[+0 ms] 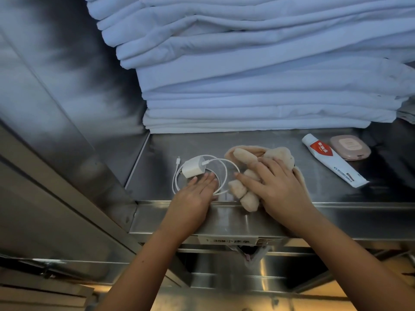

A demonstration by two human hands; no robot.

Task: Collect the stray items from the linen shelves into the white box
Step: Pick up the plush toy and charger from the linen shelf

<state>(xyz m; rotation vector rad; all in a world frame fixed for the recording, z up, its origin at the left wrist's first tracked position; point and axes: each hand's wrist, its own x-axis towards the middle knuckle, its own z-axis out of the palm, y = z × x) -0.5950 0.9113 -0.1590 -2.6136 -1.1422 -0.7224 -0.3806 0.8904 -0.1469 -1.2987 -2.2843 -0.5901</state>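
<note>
A white charger block with its coiled white cable [195, 168] lies on the steel shelf [280, 191] near the front edge. My left hand [197, 190] lies flat over the cable's coil, fingers straight, just below the block. To its right is a beige plush toy [243, 161] with long ears. My right hand [272, 187] rests on the toy's body with its fingers spread over it. Farther right lie a white toothpaste tube with a red label [332, 161] and a pink compact case [350, 146]. No white box is in view.
A tall stack of folded white linen [258, 75] fills the back of the shelf. A steel side wall [78, 97] closes the left. A paper label [228, 240] hangs on the shelf's front lip, with a lower shelf beneath.
</note>
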